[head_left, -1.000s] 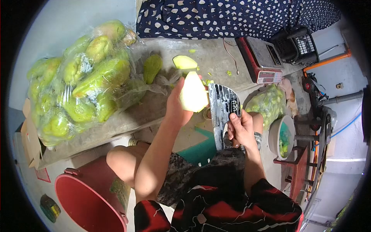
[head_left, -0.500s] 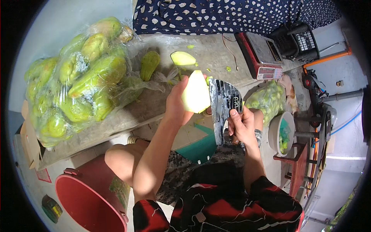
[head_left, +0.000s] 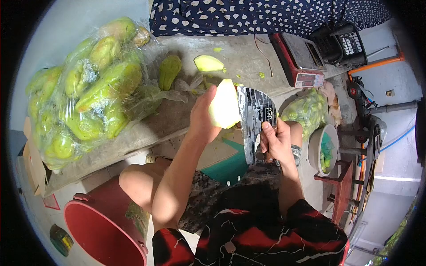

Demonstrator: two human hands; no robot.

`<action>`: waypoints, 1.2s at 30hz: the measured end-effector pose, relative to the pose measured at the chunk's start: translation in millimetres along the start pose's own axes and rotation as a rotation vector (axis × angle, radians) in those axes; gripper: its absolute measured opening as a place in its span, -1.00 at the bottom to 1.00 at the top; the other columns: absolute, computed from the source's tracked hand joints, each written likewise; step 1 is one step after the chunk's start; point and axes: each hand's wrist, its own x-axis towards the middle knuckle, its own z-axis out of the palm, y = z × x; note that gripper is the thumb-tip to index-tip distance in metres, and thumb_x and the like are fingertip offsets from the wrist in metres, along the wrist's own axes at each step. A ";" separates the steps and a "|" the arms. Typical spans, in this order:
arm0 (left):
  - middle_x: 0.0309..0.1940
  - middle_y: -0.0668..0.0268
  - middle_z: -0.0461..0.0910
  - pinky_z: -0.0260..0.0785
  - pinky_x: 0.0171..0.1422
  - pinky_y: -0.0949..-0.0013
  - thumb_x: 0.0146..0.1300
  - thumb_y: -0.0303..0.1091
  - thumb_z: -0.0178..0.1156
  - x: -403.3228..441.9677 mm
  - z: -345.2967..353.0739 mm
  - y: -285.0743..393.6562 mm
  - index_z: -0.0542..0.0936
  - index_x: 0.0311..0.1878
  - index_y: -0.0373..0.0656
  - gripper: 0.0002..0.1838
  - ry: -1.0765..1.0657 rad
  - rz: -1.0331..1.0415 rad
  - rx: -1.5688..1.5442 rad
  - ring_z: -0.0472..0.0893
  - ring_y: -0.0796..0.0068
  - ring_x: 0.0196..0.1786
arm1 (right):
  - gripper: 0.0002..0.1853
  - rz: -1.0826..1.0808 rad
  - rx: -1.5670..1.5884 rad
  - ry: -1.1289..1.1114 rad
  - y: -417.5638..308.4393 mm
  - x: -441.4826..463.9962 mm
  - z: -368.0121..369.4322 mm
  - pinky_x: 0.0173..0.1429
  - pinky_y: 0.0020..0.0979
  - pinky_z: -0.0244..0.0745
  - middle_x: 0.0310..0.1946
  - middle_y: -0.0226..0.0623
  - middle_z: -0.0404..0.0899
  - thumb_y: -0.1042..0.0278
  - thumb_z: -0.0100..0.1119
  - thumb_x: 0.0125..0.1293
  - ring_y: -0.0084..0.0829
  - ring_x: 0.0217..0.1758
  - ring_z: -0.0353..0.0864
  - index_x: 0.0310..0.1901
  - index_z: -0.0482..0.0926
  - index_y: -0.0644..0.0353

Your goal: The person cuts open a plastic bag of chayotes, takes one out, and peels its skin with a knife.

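My left hand [head_left: 203, 113] is closed around a peeled fruit [head_left: 224, 104], pale and faceted, which looks like a green papaya. In my right hand [head_left: 277, 141] is a cleaver [head_left: 256, 111] with a broad, dark, streaked blade and a wooden handle. Its edge stands upright, close beside the fruit's right side; whether they touch I cannot tell. Another peeled piece [head_left: 208, 63] lies on the counter beyond my hands, near an unpeeled green fruit [head_left: 170, 72]. My left fingers are mostly hidden behind the fruit.
A clear plastic bag of unpeeled green fruit [head_left: 88, 88] fills the counter's left end. A red-edged scale [head_left: 299, 62] stands back right. On the right are a bag of pale green pieces [head_left: 306, 111] and a white bucket [head_left: 315, 150]. A red bin [head_left: 104, 221] stands lower left.
The view has shifted slightly. Both hands keep their hold on the fruit and the cleaver, and the blade stays right beside the fruit, its angle barely different.
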 end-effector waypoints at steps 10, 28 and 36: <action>0.00 0.20 0.57 0.52 0.08 0.10 0.44 -0.02 0.08 2.0 3.0 -13.8 0.45 0.19 -0.26 -0.50 0.114 0.008 -0.115 0.61 0.30 0.02 | -0.74 0.015 0.102 -0.022 4.5 3.2 2.2 -0.71 -0.51 0.29 -0.71 -0.43 0.28 0.20 0.08 0.52 -0.57 -0.78 0.29 -0.25 0.33 0.17; -0.09 0.19 0.58 0.47 0.08 0.17 0.53 -0.07 -0.09 -0.3 14.3 -27.8 0.47 0.12 -0.29 -0.56 0.083 0.049 -0.170 0.60 0.34 -0.05 | -0.75 0.026 0.184 0.014 8.2 6.2 13.9 -0.68 -0.51 0.26 -0.75 -0.45 0.30 0.22 0.02 0.55 -0.59 -0.79 0.30 -0.23 0.35 0.20; -0.13 0.22 0.58 0.49 0.01 0.19 0.52 -0.09 -0.07 0.6 11.5 -27.8 0.47 0.09 -0.27 -0.60 0.070 0.015 -0.085 0.61 0.35 -0.11 | -0.76 0.024 0.176 -0.002 10.0 6.8 15.9 -0.68 -0.52 0.26 -0.73 -0.46 0.30 0.22 0.03 0.55 -0.60 -0.79 0.30 -0.21 0.34 0.21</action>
